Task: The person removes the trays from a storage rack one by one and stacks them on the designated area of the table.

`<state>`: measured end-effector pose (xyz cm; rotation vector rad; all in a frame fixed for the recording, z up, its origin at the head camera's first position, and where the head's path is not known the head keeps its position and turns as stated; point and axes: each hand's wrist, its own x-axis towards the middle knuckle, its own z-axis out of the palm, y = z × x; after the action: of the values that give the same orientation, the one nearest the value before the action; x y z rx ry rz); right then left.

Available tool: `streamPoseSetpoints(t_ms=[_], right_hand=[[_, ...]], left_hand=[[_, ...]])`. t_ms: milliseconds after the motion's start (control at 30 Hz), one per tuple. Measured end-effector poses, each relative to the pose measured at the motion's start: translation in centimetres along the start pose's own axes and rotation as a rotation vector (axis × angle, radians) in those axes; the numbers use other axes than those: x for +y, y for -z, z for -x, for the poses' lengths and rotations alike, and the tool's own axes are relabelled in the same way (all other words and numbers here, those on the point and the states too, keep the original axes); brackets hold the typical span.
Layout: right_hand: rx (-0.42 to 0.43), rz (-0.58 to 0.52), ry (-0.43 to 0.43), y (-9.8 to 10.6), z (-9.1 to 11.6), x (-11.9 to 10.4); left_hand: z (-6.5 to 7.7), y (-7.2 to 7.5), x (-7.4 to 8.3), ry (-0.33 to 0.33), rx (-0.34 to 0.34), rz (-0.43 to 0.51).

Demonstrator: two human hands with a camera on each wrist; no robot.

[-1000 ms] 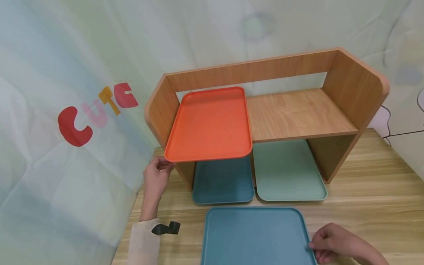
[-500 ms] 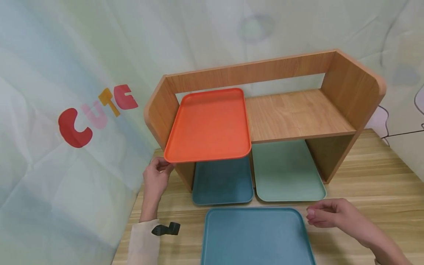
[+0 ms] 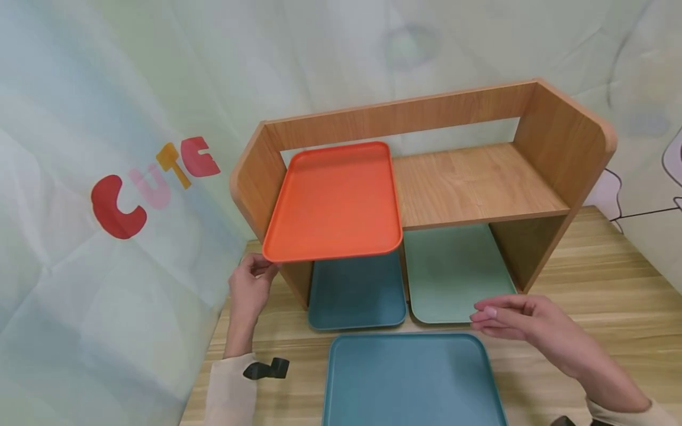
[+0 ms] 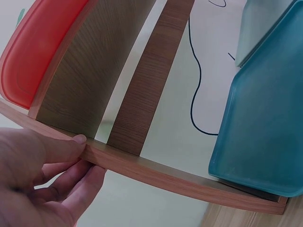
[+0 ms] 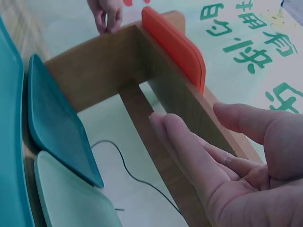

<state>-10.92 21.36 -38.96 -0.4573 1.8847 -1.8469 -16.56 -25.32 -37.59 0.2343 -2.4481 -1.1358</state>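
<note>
My left hand point(image 3: 250, 287) pinches the front edge of the wooden shelf's point(image 3: 482, 183) left side panel, thumb on one face and fingers on the other in the left wrist view. An orange tray point(image 3: 335, 201) lies on the upper board at the left, jutting past its front edge. Below it sits a blue tray point(image 3: 357, 296) in the lower left compartment. A pale green tray point(image 3: 453, 272) fills the lower right compartment. My right hand point(image 3: 533, 331) hovers at that tray's front right corner, fingers extended and holding nothing. Closer to me lies another blue tray point(image 3: 410, 378), partly cut off.
The shelf stands on a wood-grain table point(image 3: 613, 284). A printed cloth point(image 3: 133, 296) hangs behind and to the left, with the word "CUTE" on it. A dark strap mount point(image 3: 266, 368) sits on my left sleeve.
My right hand has let go of the near blue tray's right edge and moved up and forward toward the green tray, its fingers straightening. My left hand has stayed on the shelf's side panel.
</note>
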Motion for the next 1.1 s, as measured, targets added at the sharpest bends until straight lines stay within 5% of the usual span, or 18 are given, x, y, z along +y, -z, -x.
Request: streamPoseSetpoints(t_ms=[400,1100], right_hand=[[0.035,-0.152,0.098,-1.6,-1.6,-1.7],[0.122,-0.314,0.146,-5.6,-5.5,-4.2]], left_hand=[[-0.1,0.0,-0.2,-0.004,0.001,0.012],[0.0,0.1,0.0,0.009,-0.007,0.017]])
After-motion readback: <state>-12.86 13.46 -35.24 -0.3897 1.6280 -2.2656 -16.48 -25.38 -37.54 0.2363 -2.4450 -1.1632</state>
